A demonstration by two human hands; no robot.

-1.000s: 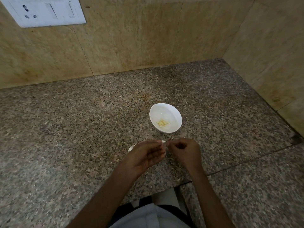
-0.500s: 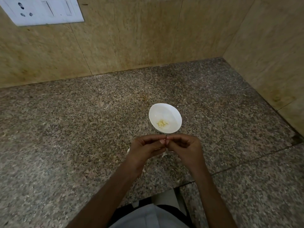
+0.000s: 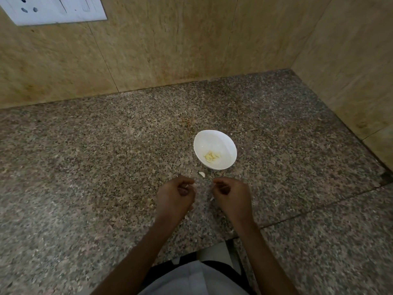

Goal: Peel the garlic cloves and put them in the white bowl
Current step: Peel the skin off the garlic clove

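My left hand [image 3: 176,196]: fingers curled, tips pinching a thin pale papery sliver [image 3: 187,185]. My right hand [image 3: 231,195]: fingers curled in too, can't tell if it holds anything. Hands are apart, both over the speckled grey-brown granite table [image 3: 106,167]. Small white crescent-shaped garlic clove [image 3: 202,174] lies on the stone between my hands and the round glossy white bowl [image 3: 225,143], near its rim, not touching. Clump of pale yellow peeled garlic pieces [image 3: 211,156] sits in the bowl bottom. Beige veined stone walls [image 3: 170,50] behind and to the right.
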